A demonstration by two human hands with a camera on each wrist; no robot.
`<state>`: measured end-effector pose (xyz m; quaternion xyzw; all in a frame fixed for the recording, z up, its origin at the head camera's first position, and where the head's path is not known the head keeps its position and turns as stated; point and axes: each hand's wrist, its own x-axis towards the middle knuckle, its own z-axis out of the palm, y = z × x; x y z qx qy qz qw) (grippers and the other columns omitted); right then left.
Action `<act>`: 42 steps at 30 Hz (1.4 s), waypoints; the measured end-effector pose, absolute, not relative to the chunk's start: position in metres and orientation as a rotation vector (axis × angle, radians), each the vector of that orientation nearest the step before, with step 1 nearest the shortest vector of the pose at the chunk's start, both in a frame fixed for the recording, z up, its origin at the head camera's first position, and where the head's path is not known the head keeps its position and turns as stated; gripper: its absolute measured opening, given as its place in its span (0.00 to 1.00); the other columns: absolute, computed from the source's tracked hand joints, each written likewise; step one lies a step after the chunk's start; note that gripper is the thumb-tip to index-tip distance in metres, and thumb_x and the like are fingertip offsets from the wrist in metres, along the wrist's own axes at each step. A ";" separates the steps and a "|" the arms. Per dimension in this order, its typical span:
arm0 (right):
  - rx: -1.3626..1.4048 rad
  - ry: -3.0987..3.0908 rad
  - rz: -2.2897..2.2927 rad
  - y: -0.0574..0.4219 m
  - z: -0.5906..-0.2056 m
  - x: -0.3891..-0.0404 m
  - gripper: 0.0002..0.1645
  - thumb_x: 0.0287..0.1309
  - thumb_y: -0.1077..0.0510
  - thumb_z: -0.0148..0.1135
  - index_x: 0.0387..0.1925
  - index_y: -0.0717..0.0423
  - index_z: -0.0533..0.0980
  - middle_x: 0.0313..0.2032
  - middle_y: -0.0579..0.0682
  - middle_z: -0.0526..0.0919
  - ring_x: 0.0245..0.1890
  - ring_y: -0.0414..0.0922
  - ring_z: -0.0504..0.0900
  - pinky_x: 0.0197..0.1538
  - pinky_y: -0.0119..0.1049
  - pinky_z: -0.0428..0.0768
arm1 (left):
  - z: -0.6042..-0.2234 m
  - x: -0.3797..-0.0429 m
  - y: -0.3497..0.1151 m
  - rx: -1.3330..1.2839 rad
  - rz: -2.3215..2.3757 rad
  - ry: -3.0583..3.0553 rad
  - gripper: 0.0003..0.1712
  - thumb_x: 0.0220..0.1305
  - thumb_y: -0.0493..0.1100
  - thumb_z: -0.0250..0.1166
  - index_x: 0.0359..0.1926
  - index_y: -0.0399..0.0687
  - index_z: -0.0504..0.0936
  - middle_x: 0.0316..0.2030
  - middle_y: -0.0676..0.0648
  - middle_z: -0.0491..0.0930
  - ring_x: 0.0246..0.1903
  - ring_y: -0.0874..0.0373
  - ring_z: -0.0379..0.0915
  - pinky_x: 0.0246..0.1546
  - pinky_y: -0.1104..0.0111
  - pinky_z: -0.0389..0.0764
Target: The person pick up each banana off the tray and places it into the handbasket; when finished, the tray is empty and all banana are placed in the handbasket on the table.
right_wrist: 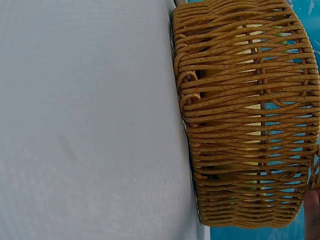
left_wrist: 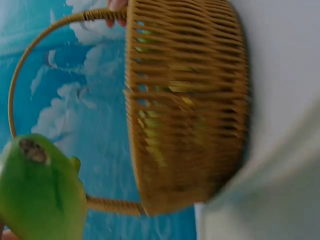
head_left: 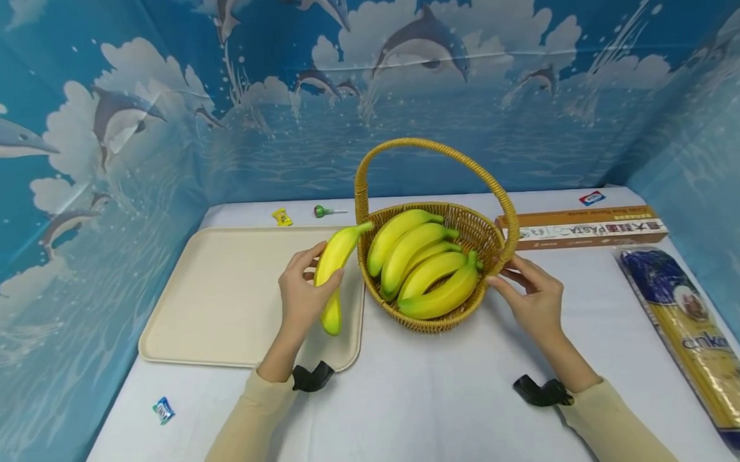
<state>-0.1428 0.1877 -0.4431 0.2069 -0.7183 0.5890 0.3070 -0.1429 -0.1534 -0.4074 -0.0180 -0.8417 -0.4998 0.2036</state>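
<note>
My left hand [head_left: 300, 291] grips a yellow banana [head_left: 339, 254] between thumb and fingers, above the right side of the beige tray [head_left: 237, 290]. The banana's stem points up toward the basket's left rim; its green, dark-tipped end looms close in the left wrist view [left_wrist: 42, 190]. Several more bananas [head_left: 416, 250] lie inside the woven basket [head_left: 431, 325], which has a tall arched handle [head_left: 428, 142]. At the basket's right side, my right hand [head_left: 534, 296] pinches the rim near the foot of the handle. In the right wrist view only a fingertip [right_wrist: 312, 212] shows beside the wicker.
Behind the right hand lies a long pasta box [head_left: 584, 227], with a bag of spaghetti [head_left: 695, 342] along the right edge. Small wrapped candies, one yellow [head_left: 282, 217], one blue [head_left: 163, 410], one red [head_left: 592, 198], and a lollipop [head_left: 320, 211] lie around. A dolphin-printed curtain [head_left: 281, 146] encloses the table.
</note>
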 end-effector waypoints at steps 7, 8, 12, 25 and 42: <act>0.572 -1.870 1.590 0.187 -0.446 -0.144 0.31 0.37 0.86 0.66 0.50 0.77 0.77 0.47 0.39 0.84 0.46 0.34 0.84 0.47 0.27 0.82 | -0.385 -0.165 -0.103 -0.388 -1.371 -2.398 0.30 0.54 0.42 0.71 0.60 0.46 0.79 0.50 0.42 0.79 0.45 0.50 0.76 0.41 0.60 0.78; 0.573 -1.868 1.594 0.186 -0.446 -0.144 0.31 0.37 0.86 0.66 0.50 0.77 0.77 0.47 0.39 0.84 0.46 0.34 0.84 0.47 0.27 0.82 | -0.383 -0.168 -0.096 -0.421 -1.365 -2.416 0.30 0.55 0.42 0.70 0.61 0.47 0.79 0.50 0.42 0.78 0.45 0.50 0.75 0.41 0.60 0.78; 0.559 -1.882 1.587 0.184 -0.445 -0.143 0.32 0.37 0.86 0.66 0.51 0.76 0.77 0.47 0.38 0.84 0.46 0.34 0.84 0.47 0.27 0.82 | -0.383 -0.178 -0.070 -0.515 -1.333 -2.501 0.30 0.56 0.43 0.70 0.62 0.47 0.78 0.50 0.42 0.77 0.42 0.51 0.74 0.39 0.65 0.75; 0.525 -1.924 1.557 0.183 -0.446 -0.140 0.31 0.37 0.85 0.67 0.50 0.79 0.76 0.43 0.73 0.82 0.45 0.34 0.84 0.47 0.27 0.82 | -0.409 -0.206 -0.027 -0.564 -1.081 -2.790 0.29 0.59 0.43 0.68 0.63 0.50 0.78 0.57 0.44 0.78 0.56 0.49 0.72 0.55 0.59 0.75; 0.533 -1.923 1.554 0.183 -0.443 -0.139 0.33 0.39 0.85 0.67 0.52 0.74 0.77 0.47 0.42 0.84 0.45 0.37 0.85 0.47 0.26 0.82 | -0.419 -0.197 -0.018 -0.558 -0.822 -2.784 0.25 0.60 0.49 0.69 0.59 0.50 0.81 0.55 0.47 0.81 0.49 0.53 0.72 0.49 0.64 0.73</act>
